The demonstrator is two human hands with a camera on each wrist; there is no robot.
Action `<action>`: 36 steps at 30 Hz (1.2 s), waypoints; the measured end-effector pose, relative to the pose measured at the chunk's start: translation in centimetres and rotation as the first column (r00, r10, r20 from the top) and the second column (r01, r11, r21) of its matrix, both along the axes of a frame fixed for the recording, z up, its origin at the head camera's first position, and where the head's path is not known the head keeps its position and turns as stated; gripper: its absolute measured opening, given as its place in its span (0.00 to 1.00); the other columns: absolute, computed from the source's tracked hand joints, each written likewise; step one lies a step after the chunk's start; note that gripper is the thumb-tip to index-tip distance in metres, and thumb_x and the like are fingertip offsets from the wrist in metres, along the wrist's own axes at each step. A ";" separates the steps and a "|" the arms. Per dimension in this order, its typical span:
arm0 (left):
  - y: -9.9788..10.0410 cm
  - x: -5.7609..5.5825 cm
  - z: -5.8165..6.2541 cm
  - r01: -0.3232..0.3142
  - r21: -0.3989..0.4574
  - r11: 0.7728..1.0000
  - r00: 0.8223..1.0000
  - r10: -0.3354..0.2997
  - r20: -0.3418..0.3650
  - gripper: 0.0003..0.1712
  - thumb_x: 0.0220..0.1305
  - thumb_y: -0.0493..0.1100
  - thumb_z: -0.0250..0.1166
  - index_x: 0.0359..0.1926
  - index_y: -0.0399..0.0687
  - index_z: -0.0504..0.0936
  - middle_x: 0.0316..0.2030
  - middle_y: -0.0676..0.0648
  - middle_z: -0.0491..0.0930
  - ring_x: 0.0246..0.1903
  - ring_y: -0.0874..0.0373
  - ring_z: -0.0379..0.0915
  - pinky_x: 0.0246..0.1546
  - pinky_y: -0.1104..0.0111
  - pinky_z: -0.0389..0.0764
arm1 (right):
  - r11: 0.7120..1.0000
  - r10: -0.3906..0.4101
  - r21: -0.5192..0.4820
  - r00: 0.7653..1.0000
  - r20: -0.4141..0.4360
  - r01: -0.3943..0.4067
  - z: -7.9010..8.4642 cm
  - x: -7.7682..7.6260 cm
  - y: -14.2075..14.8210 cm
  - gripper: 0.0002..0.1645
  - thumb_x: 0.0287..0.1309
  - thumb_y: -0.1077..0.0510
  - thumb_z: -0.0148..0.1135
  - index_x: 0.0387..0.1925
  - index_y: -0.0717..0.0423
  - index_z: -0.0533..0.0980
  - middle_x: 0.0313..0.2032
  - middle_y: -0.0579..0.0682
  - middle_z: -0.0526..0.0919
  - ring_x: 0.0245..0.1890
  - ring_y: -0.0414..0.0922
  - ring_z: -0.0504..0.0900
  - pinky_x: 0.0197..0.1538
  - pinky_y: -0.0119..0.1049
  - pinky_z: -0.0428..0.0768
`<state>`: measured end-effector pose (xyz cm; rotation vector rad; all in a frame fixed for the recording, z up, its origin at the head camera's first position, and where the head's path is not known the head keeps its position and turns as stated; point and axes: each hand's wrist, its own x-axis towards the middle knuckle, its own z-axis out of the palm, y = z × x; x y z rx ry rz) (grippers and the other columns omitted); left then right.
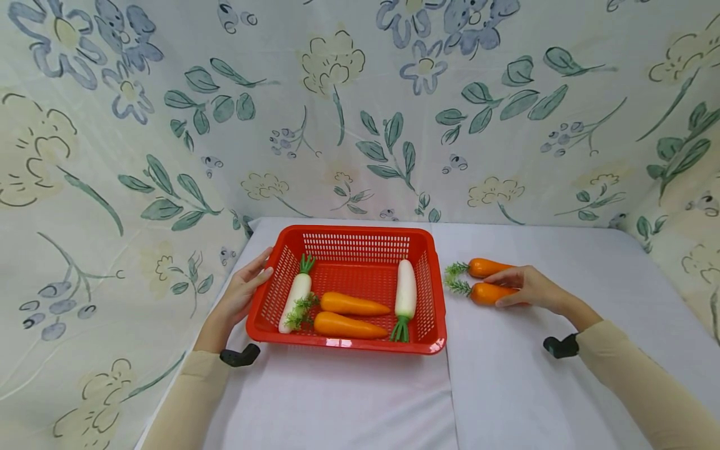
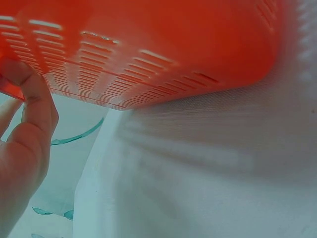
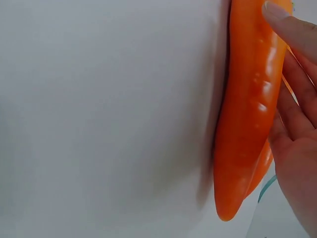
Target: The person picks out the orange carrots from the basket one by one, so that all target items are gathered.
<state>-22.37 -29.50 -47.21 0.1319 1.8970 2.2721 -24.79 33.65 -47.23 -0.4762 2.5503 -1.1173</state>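
Behind and at the sides of the table, we see a floral fabric (image 1: pixel 332 150), printed with blue and cream flowers and green leafy stems. A white tablecloth (image 1: pixel 349 394) covers the table. On this cloth, near the middle, we find a rectangular red plastic basket (image 1: pixel 435 306), whose walls are pierced with many slots. A beige sleeve (image 1: pixel 647 375) covers each forearm. At the basket's left rim, the left hand (image 1: pixel 240 289) holds the edge with bent fingers. To the right of the basket, the right hand (image 1: pixel 531 290) grasps the nearer table carrot (image 1: pixel 485 293), with the thumb on one side and the fingers on the other. The farther table carrot (image 1: pixel 486 267) lies just beside it, and both have their green tops turned to the basket.

Inside the basket we count four vegetables. The left white radish (image 1: pixel 297 294) has its leaves at the far end, the right white radish (image 1: pixel 405 290) at the near end. Between them lie the farther basket carrot (image 1: pixel 354 304) and the nearer basket carrot (image 1: pixel 350 325), side by side, tips to the right; their feathery leaves (image 1: pixel 302 311) cover part of the left radish.
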 end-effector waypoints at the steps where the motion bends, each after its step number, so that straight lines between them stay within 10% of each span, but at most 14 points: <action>1: 0.0 0.0 0.0 0.000 0.001 1.000 1.000 0.000 0.001 0.35 0.76 0.40 0.55 0.78 0.54 0.55 0.62 0.42 0.65 0.54 0.55 0.74 0.50 0.61 0.81 | 1.000 0.003 -0.007 1.000 0.004 -0.003 0.1 0.0 0.1 0.31 0.52 0.55 0.77 0.57 0.60 0.80 0.59 0.63 0.77 0.59 0.61 0.72 0.62 0.60 0.72; 15: -0.1 0.1 0.2 0.003 -0.006 1.000 1.000 -0.003 -0.006 0.34 0.76 0.41 0.55 0.78 0.54 0.55 0.67 0.38 0.62 0.54 0.55 0.75 0.50 0.61 0.81 | 0.991 -0.034 -0.135 0.997 -0.073 0.024 6.5 -1.1 -3.2 0.28 0.62 0.55 0.70 0.61 0.59 0.77 0.57 0.60 0.80 0.58 0.60 0.77 0.50 0.28 0.80; 24: 0.0 -0.1 0.0 0.012 0.004 1.000 1.000 -0.012 -0.005 0.35 0.76 0.41 0.55 0.78 0.54 0.55 0.65 0.40 0.62 0.53 0.55 0.75 0.50 0.61 0.81 | 0.968 0.026 -0.249 0.998 -0.066 -0.042 10.8 -2.4 -9.4 0.28 0.63 0.54 0.69 0.62 0.59 0.76 0.56 0.54 0.81 0.55 0.52 0.81 0.53 0.37 0.82; 36: 0.1 0.0 -0.1 0.001 -0.006 1.000 1.000 -0.001 -0.017 0.35 0.76 0.41 0.56 0.78 0.54 0.55 0.64 0.42 0.65 0.53 0.56 0.75 0.50 0.61 0.82 | 0.908 0.211 -0.366 0.977 -0.016 -0.202 11.7 -3.8 -17.3 0.29 0.59 0.59 0.71 0.60 0.64 0.76 0.55 0.61 0.81 0.57 0.54 0.80 0.58 0.42 0.79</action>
